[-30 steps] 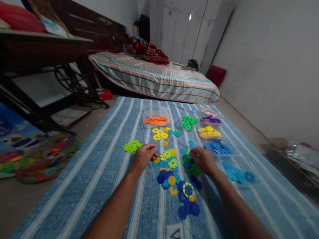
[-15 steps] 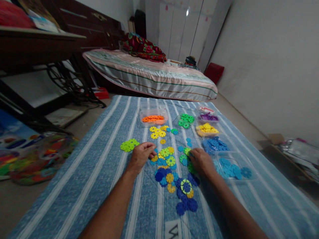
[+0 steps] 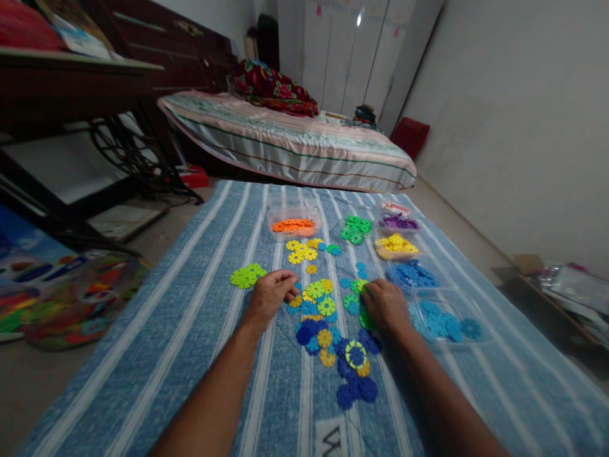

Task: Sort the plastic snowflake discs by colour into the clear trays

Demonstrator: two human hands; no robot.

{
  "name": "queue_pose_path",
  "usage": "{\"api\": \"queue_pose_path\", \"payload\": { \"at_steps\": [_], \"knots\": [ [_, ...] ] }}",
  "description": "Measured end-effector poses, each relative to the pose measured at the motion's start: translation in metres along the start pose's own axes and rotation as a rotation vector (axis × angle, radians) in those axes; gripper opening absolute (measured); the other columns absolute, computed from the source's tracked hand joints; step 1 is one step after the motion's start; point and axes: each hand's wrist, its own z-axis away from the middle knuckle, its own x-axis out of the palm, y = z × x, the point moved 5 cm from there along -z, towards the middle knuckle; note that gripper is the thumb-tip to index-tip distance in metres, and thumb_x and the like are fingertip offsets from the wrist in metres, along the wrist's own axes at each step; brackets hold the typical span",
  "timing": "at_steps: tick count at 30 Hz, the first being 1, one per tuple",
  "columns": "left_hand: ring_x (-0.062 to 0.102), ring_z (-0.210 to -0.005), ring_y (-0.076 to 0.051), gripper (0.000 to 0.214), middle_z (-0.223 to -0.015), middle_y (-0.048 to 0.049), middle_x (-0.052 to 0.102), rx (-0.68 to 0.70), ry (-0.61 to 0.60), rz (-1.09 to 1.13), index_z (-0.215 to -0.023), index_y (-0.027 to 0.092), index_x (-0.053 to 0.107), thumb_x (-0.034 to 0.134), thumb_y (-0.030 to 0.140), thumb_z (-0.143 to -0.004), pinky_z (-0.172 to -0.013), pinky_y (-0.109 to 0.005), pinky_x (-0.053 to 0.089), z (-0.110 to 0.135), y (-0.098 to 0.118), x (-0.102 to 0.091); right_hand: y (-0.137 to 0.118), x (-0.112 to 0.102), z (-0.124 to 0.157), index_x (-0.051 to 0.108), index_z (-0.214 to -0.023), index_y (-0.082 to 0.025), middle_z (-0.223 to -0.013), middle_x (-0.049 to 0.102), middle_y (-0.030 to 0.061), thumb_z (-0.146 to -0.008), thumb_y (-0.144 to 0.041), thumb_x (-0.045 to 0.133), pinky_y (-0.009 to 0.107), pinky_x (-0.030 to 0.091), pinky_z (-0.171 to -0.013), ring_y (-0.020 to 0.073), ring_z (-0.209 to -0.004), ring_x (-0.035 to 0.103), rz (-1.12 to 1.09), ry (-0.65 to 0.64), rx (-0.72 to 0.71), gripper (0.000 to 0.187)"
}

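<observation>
My left hand (image 3: 272,297) is closed in a pinch at the left side of a loose spread of flat, notched plastic discs; whatever its fingertips hold is too small to make out. Beside it lie yellow-green discs (image 3: 326,306) over light blue and yellow ones. On the other side, my right hand (image 3: 386,306) has its fingers curled down on the edge of a green notched disc (image 3: 358,287), partly covering it. Dark blue discs (image 3: 353,384) are spread nearer me, a pale green ring (image 3: 356,343) among them. Lime discs (image 3: 247,275) form a group left of my left hand.
Clear tubs hold sorted discs: orange (image 3: 294,226), purple (image 3: 398,222), yellow (image 3: 397,244), blue (image 3: 413,274) and light blue (image 3: 440,322). Green discs (image 3: 356,229) sit at the back. Striped cloth (image 3: 190,317) covers the table; a bed (image 3: 295,146) stands beyond.
</observation>
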Motion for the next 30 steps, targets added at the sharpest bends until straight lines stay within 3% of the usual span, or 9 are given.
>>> {"api": "queue_pose_path", "payload": {
  "at_steps": [4,9,13,19,30],
  "knots": [
    [0.055,-0.047,-0.012,0.028,-0.056,-0.0011,0.066,-0.008,0.001,0.003,-0.076,0.014,0.068,0.072,0.038,-0.062,-0.051,-0.024,0.044,-0.001,0.0,0.0,0.003,-0.001,0.001,0.068,-0.086,-0.019,-0.092,0.067,0.0068,-0.096,-0.025,0.048,0.031,0.036,-0.079,0.0192,-0.085,0.056,0.065,0.0,0.08,0.024],
    [0.055,-0.047,-0.012,0.029,-0.057,-0.001,0.066,-0.013,-0.008,0.011,-0.077,0.014,0.068,0.073,0.038,-0.062,-0.052,-0.024,0.045,-0.001,-0.001,0.0,-0.003,-0.002,0.003,0.068,-0.105,-0.019,-0.102,0.066,0.0078,-0.096,-0.022,0.045,0.029,0.035,-0.083,0.0195,-0.094,0.054,0.007,0.057,0.019,0.025],
    [0.055,-0.048,-0.011,0.029,-0.056,-0.0008,0.066,-0.017,-0.004,0.011,-0.078,0.014,0.068,0.072,0.038,-0.062,-0.052,-0.024,0.045,0.0,-0.002,0.0,-0.011,-0.001,-0.001,0.069,-0.096,-0.021,-0.106,0.064,0.0078,-0.094,-0.025,0.05,0.031,0.035,-0.086,0.0218,-0.102,0.053,-0.001,-0.059,-0.115,0.019],
    [0.056,-0.047,-0.012,0.027,-0.056,-0.0007,0.066,-0.002,-0.001,0.005,-0.077,0.014,0.068,0.071,0.037,-0.063,-0.052,-0.024,0.044,0.0,0.0,-0.001,-0.016,-0.002,-0.012,0.067,-0.092,-0.019,-0.104,0.064,0.0086,-0.094,-0.024,0.05,0.033,0.033,-0.088,0.0223,-0.102,0.052,0.08,-0.137,-0.119,0.017],
    [0.056,-0.048,-0.012,0.03,-0.056,-0.0004,0.066,-0.019,0.0,0.006,-0.08,0.013,0.067,0.072,0.038,-0.063,-0.052,-0.024,0.045,-0.001,-0.003,-0.001,-0.017,0.009,-0.01,0.066,-0.083,-0.017,-0.091,0.062,0.0081,-0.092,-0.011,0.045,0.031,0.032,-0.081,0.0201,-0.088,0.049,0.073,0.156,-0.21,0.024]
  ]
}}
